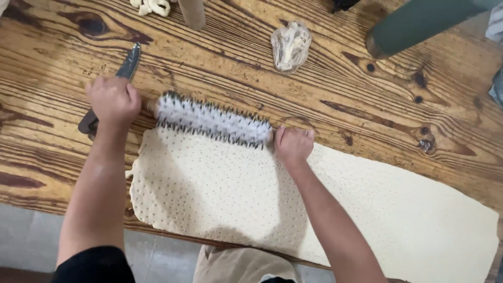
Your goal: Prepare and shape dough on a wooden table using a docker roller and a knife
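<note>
Hidden or cut off: both handles of the spiked roller [212, 119] are covered by the hands. The knife [121, 78] handle lies behind the left hand [112, 99]; only the blade, pointing to 12 o'clock, is clear. The green cylinder [419, 23] at 1 o'clock, the dough scraps [152, 6] and the wooden post [193, 13] at 12 o'clock run off the frame. The dough sheet [293, 204] is cut off at 4 o'clock.

Edges and room: the roller rests on the far edge of the sheet, at its left end. The near edge of the sheet overhangs the table [367, 89] edge at 6 o'clock. Bare wood extends toward 12 o'clock as far as a crumpled dough lump [291, 44]. The sheet section at 3 o'clock has no holes.

Fingers: the left hand fingers are curled tight around the left roller end. The right hand [293, 145] fingers are folded closed over the right end, knuckles up.
</note>
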